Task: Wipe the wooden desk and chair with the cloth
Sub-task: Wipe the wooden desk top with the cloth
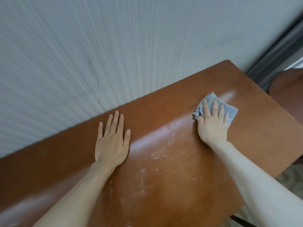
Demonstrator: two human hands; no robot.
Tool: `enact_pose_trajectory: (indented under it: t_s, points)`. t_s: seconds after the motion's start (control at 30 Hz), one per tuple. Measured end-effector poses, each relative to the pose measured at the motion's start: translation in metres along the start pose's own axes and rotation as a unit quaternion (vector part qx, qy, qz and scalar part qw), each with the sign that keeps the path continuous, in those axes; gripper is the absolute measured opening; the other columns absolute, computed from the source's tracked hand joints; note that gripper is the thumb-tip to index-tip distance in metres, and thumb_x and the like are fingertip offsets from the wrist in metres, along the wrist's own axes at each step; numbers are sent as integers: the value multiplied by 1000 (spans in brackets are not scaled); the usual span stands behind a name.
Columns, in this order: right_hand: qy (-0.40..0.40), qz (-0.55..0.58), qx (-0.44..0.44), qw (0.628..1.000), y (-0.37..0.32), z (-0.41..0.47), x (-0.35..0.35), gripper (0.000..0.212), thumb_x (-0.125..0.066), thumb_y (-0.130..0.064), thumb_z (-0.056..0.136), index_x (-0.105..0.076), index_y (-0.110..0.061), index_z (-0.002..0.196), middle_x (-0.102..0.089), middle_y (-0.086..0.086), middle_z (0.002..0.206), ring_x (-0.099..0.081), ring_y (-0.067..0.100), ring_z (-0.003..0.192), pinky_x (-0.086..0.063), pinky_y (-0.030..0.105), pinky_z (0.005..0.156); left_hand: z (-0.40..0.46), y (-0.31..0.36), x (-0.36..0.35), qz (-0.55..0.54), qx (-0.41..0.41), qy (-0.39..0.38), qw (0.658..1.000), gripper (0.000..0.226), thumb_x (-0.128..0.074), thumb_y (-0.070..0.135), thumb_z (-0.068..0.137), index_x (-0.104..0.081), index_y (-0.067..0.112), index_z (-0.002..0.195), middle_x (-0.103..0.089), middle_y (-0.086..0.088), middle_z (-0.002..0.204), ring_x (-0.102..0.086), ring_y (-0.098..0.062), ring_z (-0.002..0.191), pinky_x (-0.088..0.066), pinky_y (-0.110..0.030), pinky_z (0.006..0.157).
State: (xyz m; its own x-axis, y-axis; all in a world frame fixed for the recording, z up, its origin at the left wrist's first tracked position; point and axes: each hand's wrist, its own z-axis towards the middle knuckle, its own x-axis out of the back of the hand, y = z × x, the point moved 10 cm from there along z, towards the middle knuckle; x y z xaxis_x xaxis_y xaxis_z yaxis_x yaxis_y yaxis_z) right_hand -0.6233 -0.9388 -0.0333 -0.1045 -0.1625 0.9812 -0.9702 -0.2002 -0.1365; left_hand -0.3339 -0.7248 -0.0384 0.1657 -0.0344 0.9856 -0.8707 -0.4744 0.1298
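Cloth (229, 110) lies flat under the right hand (211, 123), far right on the desk (164, 185); dusty streaks lie nearer, leftward; left hand (111, 145) rests open, empty.

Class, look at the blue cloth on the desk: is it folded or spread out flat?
Folded. The cloth shows stacked layered edges at its left side, under the right hand.

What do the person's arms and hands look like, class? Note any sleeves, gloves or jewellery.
Both forearms are bare, with no sleeves in view. The left hand and right hand wear no gloves, rings, watch or bracelet. The nails are short and unpainted.
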Motion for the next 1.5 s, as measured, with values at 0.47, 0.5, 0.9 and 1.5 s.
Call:
enact_pose_trajectory:
  t_s: [0.47,0.5,0.9,1.5]
  points:
    - [-44,18,228,972,-179,-114,-39,64,-26,-42,102,-14,-28,163,-5,5,173,5,30,159,2,51,128,3,0,-1,-12,-5,2,1000,70,2,51,104,-3,17,165,5,3,174,7,-14,160,1,-46,130]
    - [-43,20,211,976,-168,-110,-37,64,-25,-41,102,-13,-28,163,-5,5,173,5,30,159,1,52,128,3,-1,-1,-11,-4,2,1000,71,1,52,104,-3,17,165,4,3,174,6,-14,160,1,-46,130]
    - [0,8,27,1000,20,-63,-9,71,-18,-43,93,-21,-28,162,-14,7,171,-9,32,158,-6,52,127,2,-2,-2,7,5,-7,1000,69,-3,54,106,0,18,165,6,2,174,8,-14,160,3,-45,130]
    - [-16,32,122,992,-144,-155,-37,67,-33,-39,96,-27,-25,161,-18,10,170,-9,36,158,-2,53,127,-13,-18,11,-43,-125,-77,988,69,-6,56,106,3,22,166,11,11,172,14,-2,157,6,-36,130]
